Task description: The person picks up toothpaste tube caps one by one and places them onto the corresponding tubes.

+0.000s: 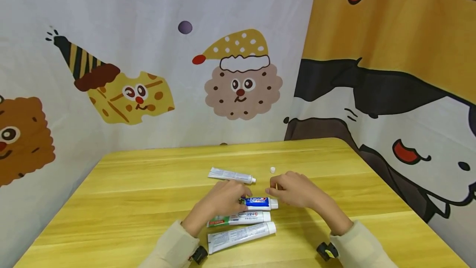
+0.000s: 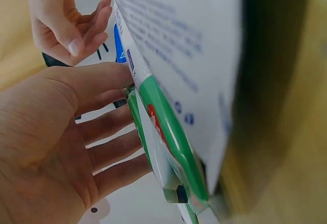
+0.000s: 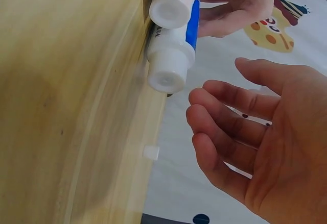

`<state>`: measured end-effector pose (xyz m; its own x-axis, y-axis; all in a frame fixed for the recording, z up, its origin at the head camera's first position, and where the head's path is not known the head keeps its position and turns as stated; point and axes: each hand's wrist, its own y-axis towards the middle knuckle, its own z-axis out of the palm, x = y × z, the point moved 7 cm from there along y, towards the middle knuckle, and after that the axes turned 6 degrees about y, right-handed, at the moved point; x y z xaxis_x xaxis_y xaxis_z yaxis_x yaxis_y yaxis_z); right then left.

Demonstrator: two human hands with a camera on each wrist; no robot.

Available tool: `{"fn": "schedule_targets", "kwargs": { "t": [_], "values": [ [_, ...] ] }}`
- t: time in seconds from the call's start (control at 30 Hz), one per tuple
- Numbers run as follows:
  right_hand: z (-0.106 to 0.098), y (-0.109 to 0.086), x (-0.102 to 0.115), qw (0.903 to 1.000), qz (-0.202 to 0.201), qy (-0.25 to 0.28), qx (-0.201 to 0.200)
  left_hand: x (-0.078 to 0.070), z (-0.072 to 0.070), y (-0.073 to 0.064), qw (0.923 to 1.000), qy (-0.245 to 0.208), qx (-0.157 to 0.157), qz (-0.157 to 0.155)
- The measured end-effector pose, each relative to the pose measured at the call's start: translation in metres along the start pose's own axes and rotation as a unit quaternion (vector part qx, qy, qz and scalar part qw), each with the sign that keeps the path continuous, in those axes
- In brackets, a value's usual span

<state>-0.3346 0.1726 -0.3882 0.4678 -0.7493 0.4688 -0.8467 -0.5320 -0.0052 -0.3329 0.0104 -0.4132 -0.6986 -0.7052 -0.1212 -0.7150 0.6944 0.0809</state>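
My left hand (image 1: 227, 198) grips the left part of a blue and white toothpaste tube (image 1: 258, 203), thumb on the near side and fingers on the far side. That tube's white cap points right. Just nearer lies a white and green toothpaste tube (image 1: 245, 218), and nearer still a tube (image 1: 239, 237) with its printed white side up. To the right of the blue tube, my right hand (image 1: 295, 189) hovers with loosely bent fingers and nothing in them. In the right wrist view, the blue tube's capped end (image 3: 168, 73) is apart from the right fingertips (image 3: 196, 96).
Farther back on the wooden table (image 1: 156, 189) lies a slim white tube (image 1: 231, 175), its narrow end to the right. A small white cap (image 1: 272, 169) sits beyond the right hand. A cartoon-printed curtain (image 1: 148, 44) stands behind the table's far edge.
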Motion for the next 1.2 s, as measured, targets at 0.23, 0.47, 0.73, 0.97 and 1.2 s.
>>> {"fn": "schedule_targets", "kwargs": {
  "t": [0.23,0.47,0.73,0.97,1.2],
  "values": [
    [-0.0029,-0.0004,0.0014,0.9999,0.001,-0.005,-0.009,-0.0011,-0.0015,-0.0034,0.9995,-0.015,0.025,-0.012],
    [-0.0022,-0.0005,0.0017,0.9999,-0.004,-0.001,-0.011,-0.0005,-0.0010,-0.0055,0.9986,-0.025,0.042,-0.022],
    [-0.0024,-0.0014,0.0016,0.9999,-0.007,-0.001,-0.014,0.0017,-0.0011,-0.0047,0.9982,-0.030,0.049,-0.020],
    [-0.0019,-0.0008,0.0010,0.9999,-0.005,-0.001,-0.011,0.0023,-0.0004,-0.0037,0.9981,-0.030,0.051,-0.018],
    [-0.0012,-0.0012,0.0008,0.9999,-0.003,0.004,-0.009,0.0033,0.0032,-0.0035,0.9974,-0.038,0.056,-0.024]
  ]
}}
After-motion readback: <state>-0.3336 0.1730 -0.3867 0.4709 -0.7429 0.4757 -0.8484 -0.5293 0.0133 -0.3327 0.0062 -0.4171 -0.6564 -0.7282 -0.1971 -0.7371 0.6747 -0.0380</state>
